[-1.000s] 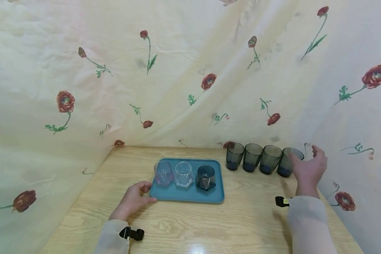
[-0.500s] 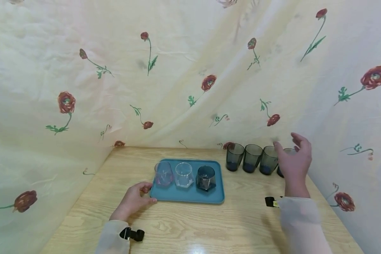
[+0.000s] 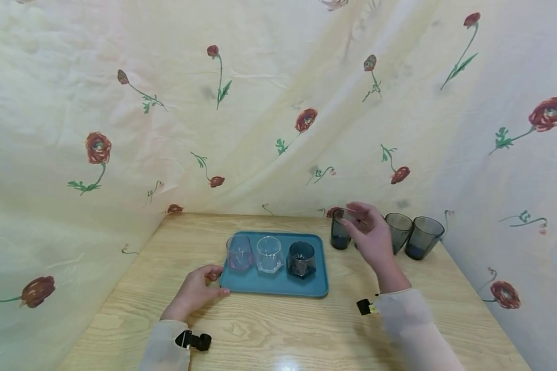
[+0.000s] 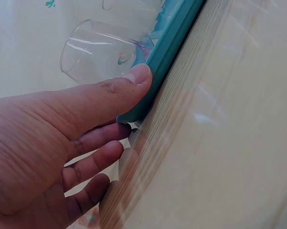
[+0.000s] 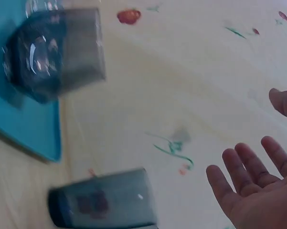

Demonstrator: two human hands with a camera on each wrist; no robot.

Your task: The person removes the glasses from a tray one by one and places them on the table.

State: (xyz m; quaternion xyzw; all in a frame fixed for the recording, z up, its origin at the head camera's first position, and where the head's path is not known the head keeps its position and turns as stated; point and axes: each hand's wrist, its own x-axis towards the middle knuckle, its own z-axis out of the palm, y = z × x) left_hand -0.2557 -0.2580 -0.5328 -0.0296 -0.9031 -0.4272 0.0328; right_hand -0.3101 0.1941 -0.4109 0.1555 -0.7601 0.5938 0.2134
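The right hand [image 3: 373, 239] is raised at the left end of a row of smoked-grey tumblers. Its fingers are loosely bent, the thumb stands apart, and nothing is in its grasp; the right wrist view shows a gap between the fingers and the nearest visible glass.

That glass, the leftmost grey tumbler [image 3: 339, 240], lies just left of the hand and partly behind its fingertips in the head view. It stands on the table with its long axis upright. The right hand is clearly nearer to it; the left is well apart, on the far side of the tray.

The left hand [image 3: 196, 292] pinches the near left corner of the blue tray [image 3: 269, 287], thumb on the rim. The tray lies flat, bearing three faceted glasses in line: pink-tinted glass [image 3: 240, 253], clear glass [image 3: 269, 255] and dark grey glass [image 3: 301, 260], this last nearest the row.

Right of the raised hand stand the third grey tumbler [image 3: 400, 229] and the fourth grey tumbler [image 3: 424, 238].

Obstructions: the hand covers nearly all of the second tumbler. The right wrist view is blurred and crops the palm. Contact between the left hand's remaining fingers and the tray's underside cannot be confirmed.
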